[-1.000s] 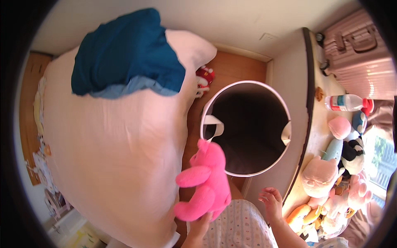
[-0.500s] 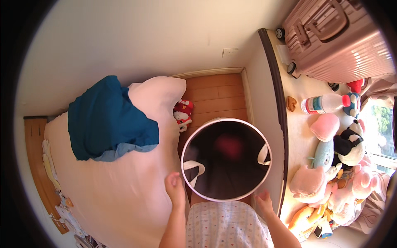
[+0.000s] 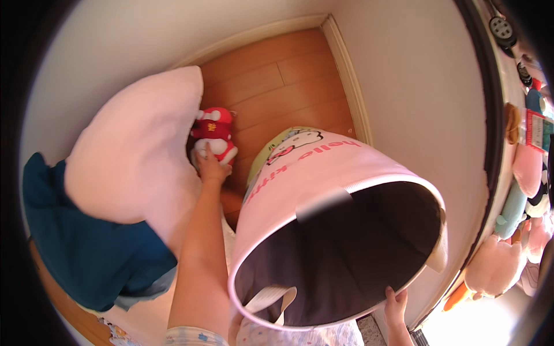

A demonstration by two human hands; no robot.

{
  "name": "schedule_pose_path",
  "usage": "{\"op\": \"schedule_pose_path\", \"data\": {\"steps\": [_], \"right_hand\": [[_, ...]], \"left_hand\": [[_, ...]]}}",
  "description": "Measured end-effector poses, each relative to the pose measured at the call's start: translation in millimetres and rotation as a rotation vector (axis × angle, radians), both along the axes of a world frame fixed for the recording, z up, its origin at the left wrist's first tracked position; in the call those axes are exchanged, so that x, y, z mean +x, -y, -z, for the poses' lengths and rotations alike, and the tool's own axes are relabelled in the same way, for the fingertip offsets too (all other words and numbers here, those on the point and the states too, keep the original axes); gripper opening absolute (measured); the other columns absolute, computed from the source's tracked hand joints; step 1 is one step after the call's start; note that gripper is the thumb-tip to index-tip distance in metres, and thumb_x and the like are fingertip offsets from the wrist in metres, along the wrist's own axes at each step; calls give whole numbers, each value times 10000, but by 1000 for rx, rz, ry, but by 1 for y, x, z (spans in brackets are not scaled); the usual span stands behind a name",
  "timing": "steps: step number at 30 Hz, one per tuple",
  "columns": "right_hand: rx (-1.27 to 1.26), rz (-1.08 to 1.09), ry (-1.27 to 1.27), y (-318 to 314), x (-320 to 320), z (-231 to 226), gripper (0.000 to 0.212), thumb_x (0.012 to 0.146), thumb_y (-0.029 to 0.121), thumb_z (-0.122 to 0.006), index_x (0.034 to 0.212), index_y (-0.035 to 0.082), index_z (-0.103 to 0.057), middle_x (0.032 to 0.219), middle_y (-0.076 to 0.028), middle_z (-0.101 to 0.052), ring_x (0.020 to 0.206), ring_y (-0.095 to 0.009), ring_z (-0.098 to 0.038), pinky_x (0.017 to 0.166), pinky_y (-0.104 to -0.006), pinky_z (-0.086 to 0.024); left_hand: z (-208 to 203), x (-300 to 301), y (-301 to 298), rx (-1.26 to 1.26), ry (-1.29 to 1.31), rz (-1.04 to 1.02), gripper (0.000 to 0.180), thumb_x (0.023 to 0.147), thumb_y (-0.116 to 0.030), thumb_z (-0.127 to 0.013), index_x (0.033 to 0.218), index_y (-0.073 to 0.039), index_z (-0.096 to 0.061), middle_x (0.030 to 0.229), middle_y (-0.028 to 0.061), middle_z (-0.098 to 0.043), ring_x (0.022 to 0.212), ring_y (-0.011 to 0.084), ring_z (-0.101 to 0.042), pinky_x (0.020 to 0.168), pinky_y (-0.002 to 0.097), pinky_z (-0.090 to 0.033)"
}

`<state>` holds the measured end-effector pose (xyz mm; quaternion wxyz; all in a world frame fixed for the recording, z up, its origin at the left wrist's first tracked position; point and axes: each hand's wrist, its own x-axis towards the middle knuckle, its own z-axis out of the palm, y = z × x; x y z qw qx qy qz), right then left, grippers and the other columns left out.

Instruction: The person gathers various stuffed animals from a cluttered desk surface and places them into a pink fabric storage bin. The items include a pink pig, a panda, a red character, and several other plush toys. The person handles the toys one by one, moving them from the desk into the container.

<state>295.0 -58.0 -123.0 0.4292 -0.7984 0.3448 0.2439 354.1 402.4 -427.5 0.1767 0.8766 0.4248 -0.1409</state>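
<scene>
Beside the pink bedding (image 3: 133, 150), plush toy (image 3: 214, 130): red and white; on the wood floor (image 3: 265, 86), at the bedding's right edge.
Toy marking: small gold emblem on the red body; too small to read.
Left hand (image 3: 213, 167): extended to the plush toy; fingers lie over its white lower part. Whether they close around it cannot be told.
Right hand (image 3: 396, 305): closed on the near right rim of the basket (image 3: 311, 179).
Basket position: tilted, mouth turned toward the wearer, base toward the far wall; dark lining visible inside.
Basket print: pink lettering (image 3: 332, 152) in two groups along the outer wall, legible; cartoon cat face (image 3: 300, 138) near the base.
Basket straps: one white strap (image 3: 271, 297) loops inside the rim at lower left.
Blurred patch (image 3: 323, 204): pale, across the rim's far side; detail not readable.
Bottle label (image 3: 538, 131): red, white and green, at the right margin; print too small to read.
Floor limits: skirting board (image 3: 349, 86) at the far side and right; bedding at left.
Working room: floor strip widest beyond the basket, narrow between basket and bedding.
Right boundary: dark ledge edge (image 3: 489, 115); plush toys (image 3: 493, 268) sit beyond it.
Blue cloth (image 3: 98, 254): bunched at left, against the bedding.
</scene>
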Motion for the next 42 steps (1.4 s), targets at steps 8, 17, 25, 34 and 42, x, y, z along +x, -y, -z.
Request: {"op": "schedule_pose_path", "data": {"steps": [8,17,25,34,42], "right_hand": [[-132,74,129,-16,-6,6,339,804,29,-453,1128,-44,-387,1044,-116,-502,951,-178,-466,851,-272,-347],[-94,-18,109,-8,-8,14,384,794,-5,-431,1171,-7,-358,1079,-129,-495,998,-207,-472,869,-299,-356],[95,46,19,-12,6,10,416,755,-20,-447,1167,17,-407,1071,-106,-542,988,-202,-513,847,-283,-399],[125,32,45,1,9,28,371,728,48,-464,1099,31,-477,947,-175,-586,926,-289,-556,780,-343,-433],[69,-42,47,-8,26,10,380,759,58,-438,1139,52,-446,968,-236,-556,945,-390,-508,795,-415,-416]], "left_hand": [[20,9,-13,-42,165,-225,726,504,-149,-727,1127,-67,-363,1087,267,-414,985,389,-450,845,400,-391],[-240,50,41,-538,808,-400,739,558,-62,-695,1193,-40,-318,1123,119,-421,1034,202,-431,874,327,-371],[-445,-12,126,-777,840,-532,748,599,-91,-702,1222,-38,-292,1161,155,-386,1095,259,-382,933,362,-310],[-341,-25,266,-599,238,-515,893,598,-172,-752,1284,-21,-201,1313,263,-127,1220,363,-176,990,396,-213],[-355,-64,228,378,125,-276,696,628,-36,-659,1226,16,-305,1289,224,-286,1197,345,-289,957,429,-274]]}}
